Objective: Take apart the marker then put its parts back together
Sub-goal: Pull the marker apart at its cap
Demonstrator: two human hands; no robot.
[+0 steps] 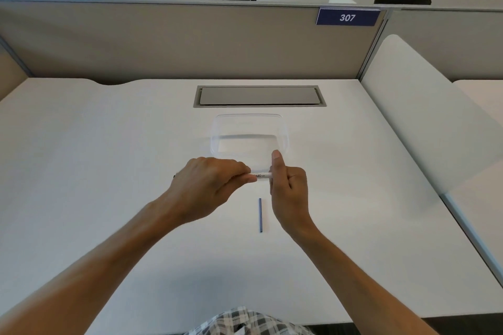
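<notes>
A white marker barrel (260,175) with black lettering is held level above the white desk (109,171), between both hands. My left hand (206,185) grips its left part, fingers curled over it, and a dark tip shows past the hand's left side. My right hand (287,187) grips the barrel's right end, thumb pointing up; that end is hidden inside the fingers. A thin blue ink rod (260,215) lies on the desk just below the hands, pointing toward me.
A clear plastic container (249,117) stands on the desk just beyond the hands. Behind it is a grey cable hatch (258,96) set in the desk. A beige partition (190,41) closes the back, and a white divider (424,117) the right.
</notes>
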